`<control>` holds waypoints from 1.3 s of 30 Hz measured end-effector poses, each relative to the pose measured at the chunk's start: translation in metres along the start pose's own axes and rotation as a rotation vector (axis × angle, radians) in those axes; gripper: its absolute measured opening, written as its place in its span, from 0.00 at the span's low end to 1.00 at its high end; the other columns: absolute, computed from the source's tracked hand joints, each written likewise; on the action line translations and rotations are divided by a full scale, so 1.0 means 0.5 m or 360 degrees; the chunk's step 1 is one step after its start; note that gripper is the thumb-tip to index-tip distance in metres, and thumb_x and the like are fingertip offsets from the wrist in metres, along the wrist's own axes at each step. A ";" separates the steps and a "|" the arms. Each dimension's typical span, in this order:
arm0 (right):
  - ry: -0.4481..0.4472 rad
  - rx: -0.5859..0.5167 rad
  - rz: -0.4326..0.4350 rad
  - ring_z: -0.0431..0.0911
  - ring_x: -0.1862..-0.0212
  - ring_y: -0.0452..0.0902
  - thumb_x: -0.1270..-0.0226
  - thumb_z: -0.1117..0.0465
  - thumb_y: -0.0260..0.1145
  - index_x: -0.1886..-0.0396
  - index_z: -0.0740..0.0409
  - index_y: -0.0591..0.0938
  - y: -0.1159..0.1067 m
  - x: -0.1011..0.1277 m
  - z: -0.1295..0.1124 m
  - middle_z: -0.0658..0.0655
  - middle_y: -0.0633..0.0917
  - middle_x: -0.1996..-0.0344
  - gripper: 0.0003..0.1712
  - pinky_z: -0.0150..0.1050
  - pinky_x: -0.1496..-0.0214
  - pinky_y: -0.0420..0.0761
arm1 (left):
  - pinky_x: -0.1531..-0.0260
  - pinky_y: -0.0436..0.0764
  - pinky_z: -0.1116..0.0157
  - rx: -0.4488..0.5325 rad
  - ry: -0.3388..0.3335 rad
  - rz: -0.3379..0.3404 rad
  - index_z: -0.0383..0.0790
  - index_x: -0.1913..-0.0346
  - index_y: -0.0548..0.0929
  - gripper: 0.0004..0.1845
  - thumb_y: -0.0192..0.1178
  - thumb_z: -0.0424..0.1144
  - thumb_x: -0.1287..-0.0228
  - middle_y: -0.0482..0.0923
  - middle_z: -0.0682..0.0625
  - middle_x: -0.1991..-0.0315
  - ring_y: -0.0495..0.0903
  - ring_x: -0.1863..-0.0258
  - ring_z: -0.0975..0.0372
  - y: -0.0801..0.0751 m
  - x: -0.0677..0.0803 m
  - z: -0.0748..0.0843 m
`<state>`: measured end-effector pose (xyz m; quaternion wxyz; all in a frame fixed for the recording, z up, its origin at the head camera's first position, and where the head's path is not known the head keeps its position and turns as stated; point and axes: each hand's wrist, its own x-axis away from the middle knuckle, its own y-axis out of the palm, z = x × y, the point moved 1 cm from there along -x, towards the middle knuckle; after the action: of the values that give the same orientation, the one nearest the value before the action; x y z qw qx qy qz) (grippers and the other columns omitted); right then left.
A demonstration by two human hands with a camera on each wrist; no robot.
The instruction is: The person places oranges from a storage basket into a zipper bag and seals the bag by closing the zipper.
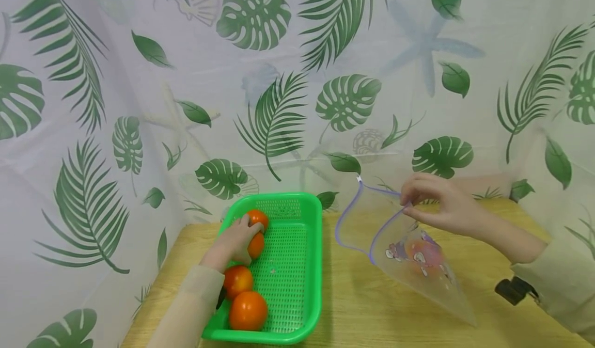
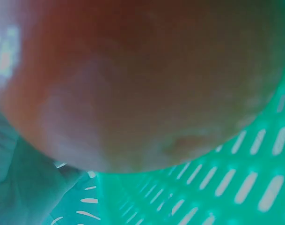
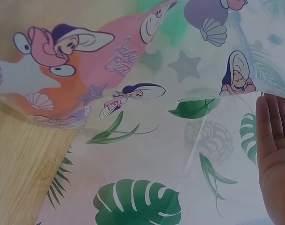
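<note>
In the head view my left hand (image 1: pixel 238 238) reaches into a green plastic basket (image 1: pixel 316 265). Its fingers and thumb curl round a smooth orange-red fruit (image 1: pixel 256 246), partly hidden by the hand. Another such fruit (image 1: pixel 258 219) lies just beyond the fingertips. In the left wrist view a glossy fruit (image 2: pixel 147 93) fills most of the picture. My right hand (image 1: pixel 434 203) pinches the rim of a clear zip bag (image 1: pixel 395 250) with a purple seal. The bag's mouth gapes toward the basket; it bears cartoon prints (image 3: pixel 62 44). An orange round shape (image 3: pixel 67 75) shows through its lower part.
Two more orange-red fruits, one (image 1: pixel 238 282) behind the other (image 1: pixel 248 311), lie along the basket's near left side. Basket and bag are over a wooden table (image 1: pixel 353 306). A leaf-patterned white sheet (image 1: pixel 288 53) hangs behind and at both sides.
</note>
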<state>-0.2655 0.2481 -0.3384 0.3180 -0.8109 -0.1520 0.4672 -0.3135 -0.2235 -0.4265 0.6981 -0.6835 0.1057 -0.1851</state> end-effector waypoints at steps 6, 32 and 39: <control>0.0006 -0.0015 -0.0002 0.31 0.58 0.81 0.50 0.82 0.77 0.60 0.46 0.85 -0.002 -0.002 0.000 0.46 0.83 0.59 0.27 0.24 0.56 0.84 | 0.48 0.84 0.47 -0.0024 0.0091 0.0068 0.44 0.35 0.78 0.42 0.81 0.28 0.59 0.70 0.34 0.40 0.74 0.44 0.44 -0.014 -0.003 0.010; 0.0022 -0.0029 -0.0015 0.31 0.57 0.81 0.47 0.81 0.77 0.59 0.46 0.85 0.008 -0.002 -0.001 0.45 0.83 0.59 0.26 0.22 0.54 0.83 | 0.48 0.81 0.53 -0.0167 0.0488 0.0353 0.45 0.33 0.79 0.44 0.78 0.26 0.60 0.71 0.42 0.45 0.74 0.48 0.50 -0.059 -0.011 0.094; 0.0035 -0.0013 -0.0020 0.30 0.57 0.81 0.47 0.80 0.76 0.59 0.45 0.85 0.009 -0.003 -0.006 0.44 0.83 0.59 0.26 0.22 0.53 0.83 | 0.50 0.83 0.57 -0.0234 0.0516 0.0372 0.48 0.33 0.79 0.43 0.78 0.27 0.59 0.71 0.43 0.43 0.74 0.46 0.51 -0.074 -0.013 0.120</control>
<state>-0.2638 0.2427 -0.3395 0.3191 -0.8163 -0.1554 0.4556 -0.2996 -0.1656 -0.3880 0.6369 -0.6770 0.3084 -0.2024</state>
